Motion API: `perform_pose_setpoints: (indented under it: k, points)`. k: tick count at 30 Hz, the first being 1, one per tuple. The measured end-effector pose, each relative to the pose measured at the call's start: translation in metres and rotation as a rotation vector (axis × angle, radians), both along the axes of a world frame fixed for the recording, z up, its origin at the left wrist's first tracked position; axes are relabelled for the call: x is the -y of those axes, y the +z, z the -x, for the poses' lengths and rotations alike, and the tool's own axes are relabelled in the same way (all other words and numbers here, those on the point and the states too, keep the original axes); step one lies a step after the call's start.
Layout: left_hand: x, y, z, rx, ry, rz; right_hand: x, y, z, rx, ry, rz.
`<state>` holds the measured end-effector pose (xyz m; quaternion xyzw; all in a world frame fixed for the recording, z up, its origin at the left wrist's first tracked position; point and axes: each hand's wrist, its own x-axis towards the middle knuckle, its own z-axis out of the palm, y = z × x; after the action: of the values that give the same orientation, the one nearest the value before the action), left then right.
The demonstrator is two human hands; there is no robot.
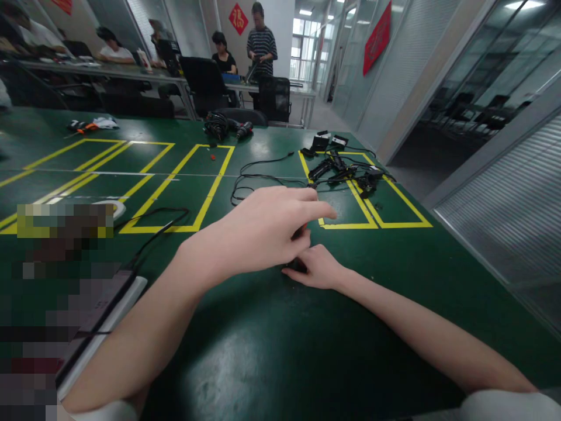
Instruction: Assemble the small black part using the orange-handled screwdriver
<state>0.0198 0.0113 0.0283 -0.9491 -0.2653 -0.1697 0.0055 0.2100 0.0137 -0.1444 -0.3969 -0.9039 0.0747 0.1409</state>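
- on the back wall, a red diamond sign [239, 19] carries the gold character 福, the one piece of writing that reads clearly.
- a red banner [377, 38] hangs on the right; its marks are too faint to read.
- a box [99, 304] near the left arm bears a short printed mark, too blurred to read.
- two black blocks [321, 141] [339, 140] have white labels, too small to read.
- the worktop [368, 345] is green and glossy, marked with rectangles of yellow tape [158, 230].
- the left hand [272, 225] arches over the right hand [322, 266], index finger stretched out, the others curled; whether its grip is closed on anything i cannot tell.
- the right hand's grip is closed around a dark thing [298, 266], mostly hidden, just above the worktop and below the left hand.
- beyond the hands lie black parts [322, 168] and a thin cable [265, 160]; farther back, a cable coil [217, 124] beside a tool [244, 130].
- behind, people sit along a rear worktop [109, 70] with black chairs [201, 82]; a person in a striped shirt [262, 45] stands.
- glass partitions with blinds [517, 216] line the right.
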Motion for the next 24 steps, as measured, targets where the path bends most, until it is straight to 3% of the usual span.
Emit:
perform_pose_setpoints:
  k: [24]
  points:
    - [0.013, 0.004, 0.006, -0.081, 0.093, 0.02, 0.0, 0.002, 0.002, 0.007, -0.001, 0.015]
